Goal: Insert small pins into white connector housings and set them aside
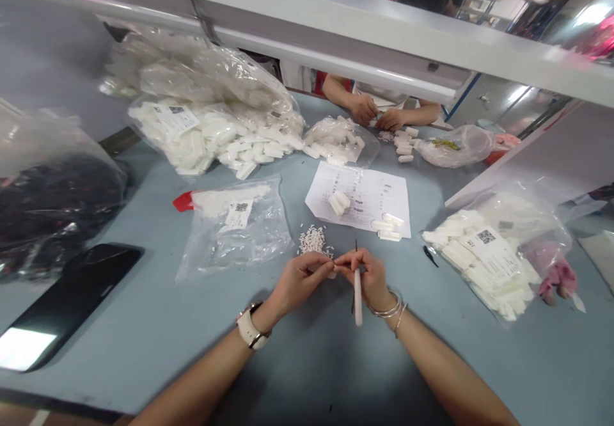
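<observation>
My left hand (pixel 301 277) is closed in a pinch on a white plastic piece (pixel 332 274), mostly hidden by the fingers. Close against it, my right hand (pixel 370 277) grips a slim tool with a white handle (pixel 357 301); a thin dark tip pokes out above the fingers, and its exact kind is unclear. The fingertips of both hands meet at the white piece. Just beyond my left hand lies a heap of tiny white parts (pixel 313 239). Farther off, a printed sheet (pixel 321 186) carries several white plastic blocks (pixel 339 203).
Left of the heap lies a clear labelled bag (pixel 240 237). Large bags of white pieces (pixel 192 138) stand behind it. Another such bag (pixel 484 260) is at right, a black tablet-like device (pixel 71 304) at left. Across the table, a co-worker's hands (pixel 377 114) work beneath an overhead shelf (pixel 384 26).
</observation>
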Available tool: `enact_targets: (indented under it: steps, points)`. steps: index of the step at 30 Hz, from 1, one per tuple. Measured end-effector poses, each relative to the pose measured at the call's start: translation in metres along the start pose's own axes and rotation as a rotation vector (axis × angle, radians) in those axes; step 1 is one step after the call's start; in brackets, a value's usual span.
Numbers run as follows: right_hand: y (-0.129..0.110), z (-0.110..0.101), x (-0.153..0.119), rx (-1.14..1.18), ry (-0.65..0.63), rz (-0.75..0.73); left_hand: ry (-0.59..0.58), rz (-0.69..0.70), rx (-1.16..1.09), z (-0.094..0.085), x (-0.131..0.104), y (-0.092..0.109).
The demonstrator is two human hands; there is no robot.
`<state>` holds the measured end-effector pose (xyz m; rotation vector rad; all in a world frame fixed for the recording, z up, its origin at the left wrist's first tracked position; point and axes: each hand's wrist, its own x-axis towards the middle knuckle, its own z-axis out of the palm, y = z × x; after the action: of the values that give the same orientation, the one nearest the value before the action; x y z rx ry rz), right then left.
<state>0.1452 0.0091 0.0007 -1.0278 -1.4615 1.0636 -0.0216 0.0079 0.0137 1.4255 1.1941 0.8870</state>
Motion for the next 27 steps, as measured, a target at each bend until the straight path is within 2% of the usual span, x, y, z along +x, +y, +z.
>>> enact_targets:
  steps: [8, 11, 16, 21, 27]
  points:
    - [0.001, 0.002, -0.001, 0.022, -0.008, 0.018, 0.029, -0.029, -0.034, 0.004, -0.001, 0.002]
    - [0.003, 0.003, 0.001, 0.046, 0.060, 0.053, 0.019, -0.031, -0.016, 0.005, -0.001, -0.002]
    - [0.001, 0.001, 0.006, 0.100, 0.199, 0.122, -0.020, 0.046, 0.001, 0.006, -0.001, -0.011]
    - [0.000, 0.001, 0.006, 0.103, 0.185, 0.135, -0.002, 0.087, 0.007, 0.006, 0.001, -0.016]
    - [-0.001, 0.002, 0.005, 0.123, 0.214, 0.125, 0.057, 0.126, -0.032, 0.006, 0.002, -0.010]
